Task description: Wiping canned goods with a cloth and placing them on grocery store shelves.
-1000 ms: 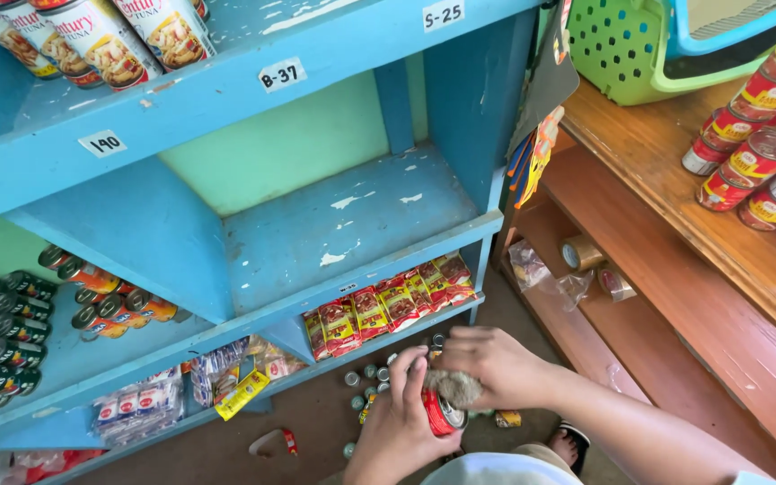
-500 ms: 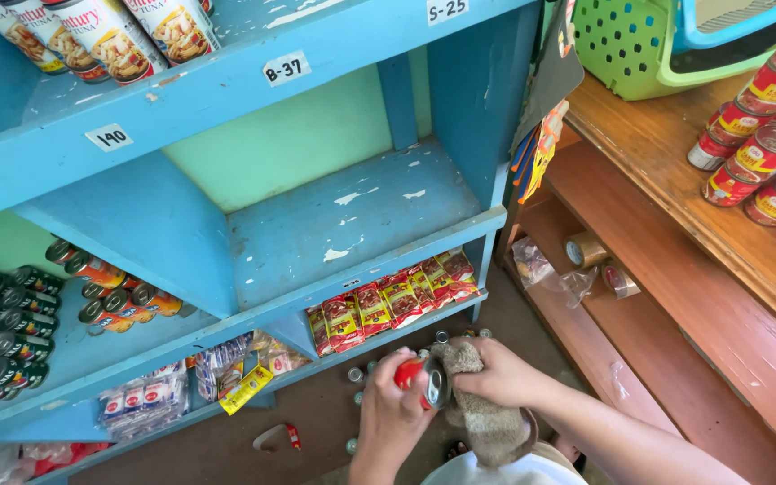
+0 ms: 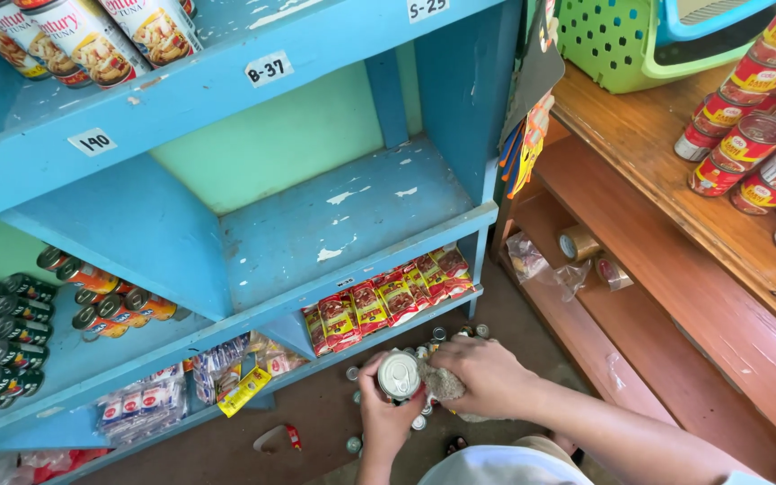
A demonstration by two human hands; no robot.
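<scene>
My left hand (image 3: 386,420) grips a small tin can (image 3: 399,374) from below, its silver lid facing up. My right hand (image 3: 482,374) presses a grey-brown cloth (image 3: 443,384) against the can's right side. Both hands are low in the view, in front of the blue shelf unit (image 3: 334,242). Several more small cans (image 3: 353,444) stand on the floor below my hands.
The blue shelf's middle bay is bare. Red packets (image 3: 386,298) lie on the shelf under it, dark and orange cans (image 3: 92,301) to the left, sachets (image 3: 145,404) lower down. Right, a wooden rack (image 3: 675,260) carries red cans (image 3: 747,144), a green basket (image 3: 621,45) and tape (image 3: 578,244).
The can has turned from showing its red side to lid up. The cloth, hanging loose half a second ago, is bunched against the can. My hands have shifted slightly.
</scene>
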